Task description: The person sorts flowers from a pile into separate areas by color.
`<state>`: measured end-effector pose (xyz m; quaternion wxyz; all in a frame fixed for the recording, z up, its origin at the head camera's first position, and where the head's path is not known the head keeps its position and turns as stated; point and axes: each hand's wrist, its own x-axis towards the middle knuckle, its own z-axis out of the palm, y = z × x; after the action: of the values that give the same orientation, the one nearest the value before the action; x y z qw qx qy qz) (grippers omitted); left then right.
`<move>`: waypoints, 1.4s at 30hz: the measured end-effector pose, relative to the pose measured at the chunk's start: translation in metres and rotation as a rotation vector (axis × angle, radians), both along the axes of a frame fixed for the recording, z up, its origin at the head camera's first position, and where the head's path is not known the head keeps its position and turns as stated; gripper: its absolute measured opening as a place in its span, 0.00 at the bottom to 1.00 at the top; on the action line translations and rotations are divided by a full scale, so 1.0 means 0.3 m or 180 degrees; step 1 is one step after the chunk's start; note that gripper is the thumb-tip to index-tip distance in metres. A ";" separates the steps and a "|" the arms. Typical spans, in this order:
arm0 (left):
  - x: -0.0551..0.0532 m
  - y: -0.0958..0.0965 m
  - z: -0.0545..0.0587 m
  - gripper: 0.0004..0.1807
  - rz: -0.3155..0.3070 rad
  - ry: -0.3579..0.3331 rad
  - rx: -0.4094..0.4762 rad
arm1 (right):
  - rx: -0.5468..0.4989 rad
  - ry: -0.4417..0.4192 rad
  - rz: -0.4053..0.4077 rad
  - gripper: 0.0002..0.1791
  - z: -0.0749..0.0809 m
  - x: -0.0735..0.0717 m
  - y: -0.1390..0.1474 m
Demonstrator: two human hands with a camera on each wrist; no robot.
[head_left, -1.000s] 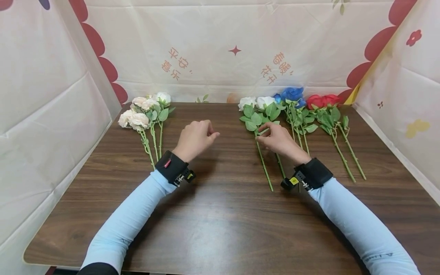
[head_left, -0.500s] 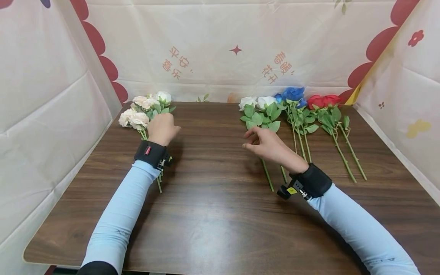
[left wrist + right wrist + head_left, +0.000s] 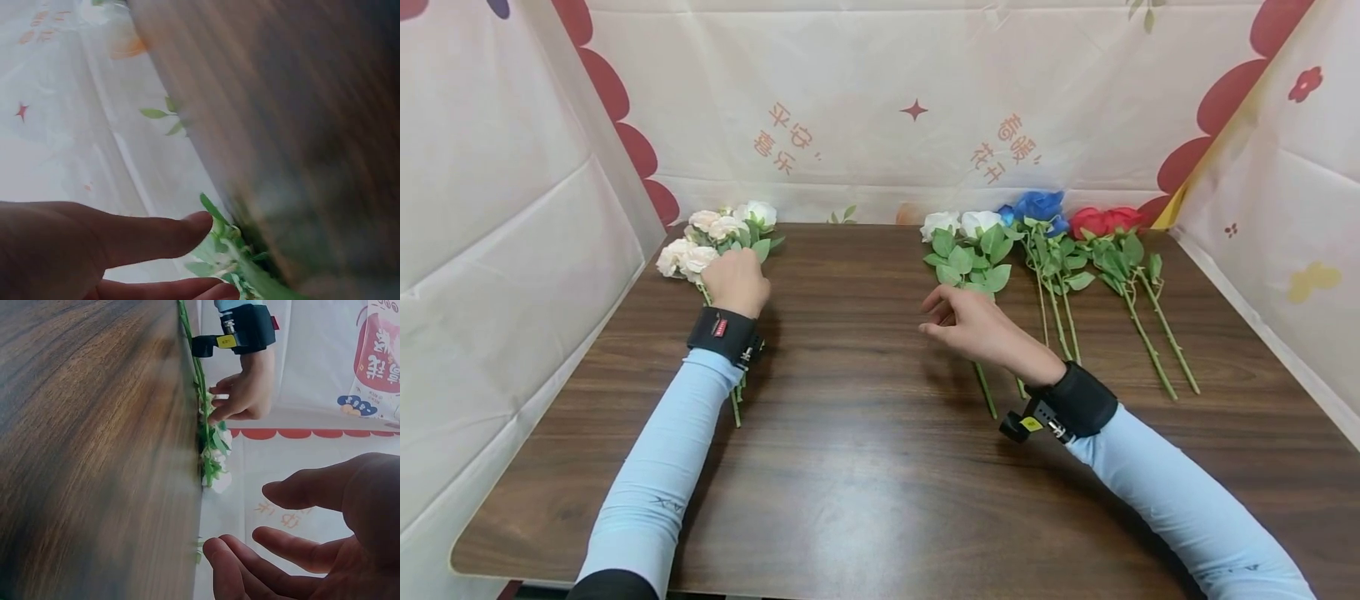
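Note:
In the head view, my left hand [image 3: 735,282] is over a bunch of pale pink and white roses [image 3: 703,222] at the back left. From the left wrist, the thumb [image 3: 156,236] and fingers lie fairly straight and apart, their tips right at a green stem [image 3: 259,278]. The stems' lower ends [image 3: 737,412] show below my wrist. My right hand [image 3: 973,325] hovers over the stems of two white roses [image 3: 979,223], its fingers loosely bent and nothing between them. Those stems are partly hidden behind it.
Blue roses [image 3: 1037,205] and red roses [image 3: 1105,220] lie beyond my right hand, stems pointing toward me. All rest on a brown wooden table [image 3: 850,483]. A printed white cloth [image 3: 850,83] hangs along the back and sides.
My left hand has moved left from mid-table to the pale roses, whose stem ends have shifted slightly left. My right hand has drawn a little back and left from the white roses' leaves.

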<state>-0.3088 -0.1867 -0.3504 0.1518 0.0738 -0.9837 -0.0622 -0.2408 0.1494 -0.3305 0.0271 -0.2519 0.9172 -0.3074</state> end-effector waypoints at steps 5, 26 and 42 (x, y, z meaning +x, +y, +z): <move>-0.004 -0.013 -0.019 0.11 0.0096 -0.0048 -0.0005 | 0.0065 -0.0031 -0.0009 0.16 -0.001 0.001 -0.007; -0.009 -0.015 -0.050 0.13 -0.0076 -0.0279 0.0110 | 0.0162 -0.0124 -0.0027 0.18 -0.011 0.003 -0.017; -0.002 -0.006 -0.006 0.12 -0.0159 -0.0326 0.0254 | 0.0103 -0.0186 -0.0057 0.19 -0.016 -0.003 -0.009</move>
<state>-0.3094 -0.1884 -0.3522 0.0966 0.0583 -0.9884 -0.1013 -0.2417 0.1468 -0.3353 0.0551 -0.2341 0.9232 -0.2999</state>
